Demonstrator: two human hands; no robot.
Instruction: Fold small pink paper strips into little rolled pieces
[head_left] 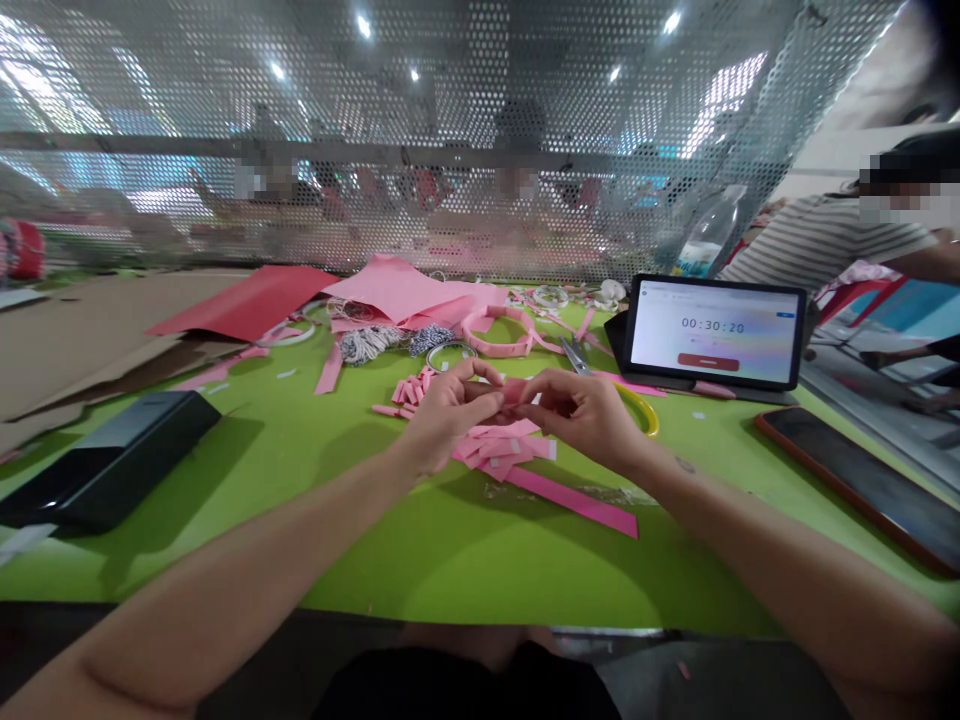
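Between the fingertips of my left hand point(454, 408) and my right hand point(579, 405) is a small pink paper strip point(514, 391). Both hands are closed in a pinch on it, and the fingers cover much of it. Below them lies a pile of cut pink strips point(499, 448), with one longer bright pink strip point(577, 502) reaching to the right. Several small rolled pink pieces point(412, 390) sit just left of my left hand. Behind the hands stands a pink paper ring point(496, 349). Scissors point(576, 356) with yellow handles lie partly behind my right hand.
On the green table point(337, 560), a tablet point(714, 335) displays a timer at right, near a phone point(862, 480). A black box-like object point(120, 455) is at left. Cardboard point(97, 320), red paper point(251, 303), pink sheets point(405, 295) and twine point(367, 344) lie behind. Another person point(832, 240) sits at far right.
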